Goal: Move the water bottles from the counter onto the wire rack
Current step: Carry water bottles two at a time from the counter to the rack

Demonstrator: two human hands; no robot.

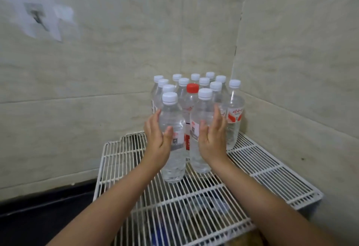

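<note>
Water bottles of clear plastic, approx. a dozen or so, stand upright in a tight cluster (196, 98) on the white wire rack (262, 168), packed into the far corner where two beige tiled walls (97, 61) meet. Nearly all have white screw caps; one clear bottle w/ a red cap and red label (191, 98) sits in the middle of the group, 2nd row from the front. A clear white-capped bottle w/ a red-and-white printed label (234, 113) stands at the right edge, next to the right wall.

Two front bottles stand nearest the camera, side by side. The front-left white-capped clear bottle (172, 138) has the left hand (157, 140) against its left side: fingers straight and extended up along the bottle, thumb on the front near the label, not wrapped round it. The front-right white-capped clear bottle (204, 129) has the right hand (212, 138) on its right side, fingers likewise straight and released, thumb lying across the front. Both hands are flat, palms facing inward toward each other, w/ the two bottles between them. Both bottles' bases rest on the rack wires.

Both forearms are bare, reaching in from the bottom of the view. Below the rack, blurred items show through the wires; can't tell what they are. A dark counter surface (38, 216) lies at lower left, beside the rack. A pale smudged patch (42, 20) marks the left wall, upper left.
</note>
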